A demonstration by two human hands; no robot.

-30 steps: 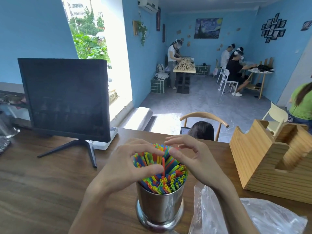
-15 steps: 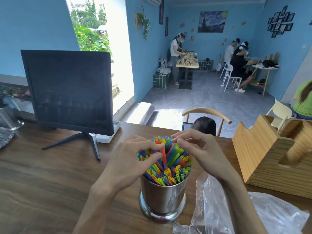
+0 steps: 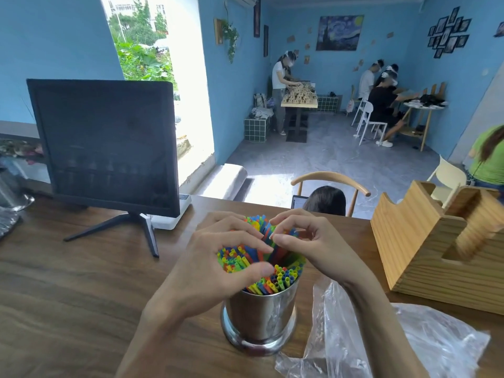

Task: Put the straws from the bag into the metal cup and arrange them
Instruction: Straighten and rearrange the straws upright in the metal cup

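Observation:
A shiny metal cup [image 3: 260, 317] stands on the wooden table near its front edge, packed with many colourful straws [image 3: 281, 276] standing upright. My left hand [image 3: 218, 266] curls round the left part of the bunch, thumb across the tops and fingers behind them. My right hand [image 3: 311, 241] reaches in from the right and its fingertips pinch straws at the back of the bunch. A crumpled clear plastic bag [image 3: 381, 342] lies on the table right of the cup; I see no straws in it.
A black monitor [image 3: 106, 148] on a stand is at the back left. A wooden holder box [image 3: 425, 246] sits at the right. A person's head [image 3: 326, 200] and a chair back show beyond the table's far edge.
Both hands have shifted a little on the straw tops, the left thumb sliding further across the bunch. The camera has tilted down slightly. Cup and bag stay put.

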